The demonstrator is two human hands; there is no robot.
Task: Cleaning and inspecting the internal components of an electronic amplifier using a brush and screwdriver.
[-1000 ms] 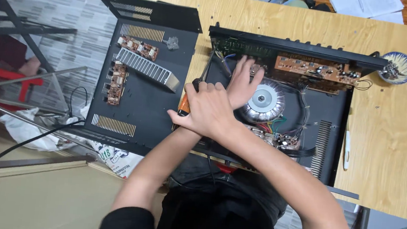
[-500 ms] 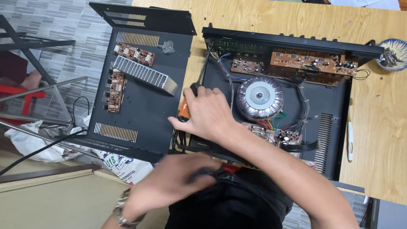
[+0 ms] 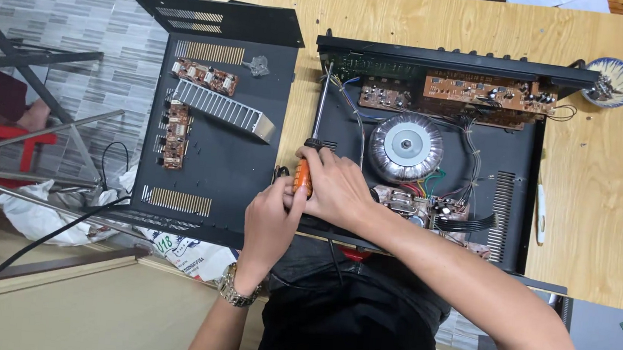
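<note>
Plainly, head view, one line per item:

Tool: a screwdriver with an orange handle and a long steel shaft stands inside the open amplifier chassis, along its left wall.
Long axis: the shaft runs almost straight away from the person, tip up near the front circuit board, handle toward the body.
Right hand: closed around the orange handle; the tool lies directly ahead of this grip.
Left hand: just beside the right hand, fingers curled and touching the handle's lower end; it is not wrapped fully around it, and a metal wristwatch shows on the wrist.
Nearer hand: the right one carries the tool, the left only steadies.
Nearby: the round toroidal transformer sits right of the shaft; the removed black cover lies left, holding a finned heat sink.
Change from earlier: half a second ago the left hand hung low over the lap, blurred; now it has come up to the handle.
</note>
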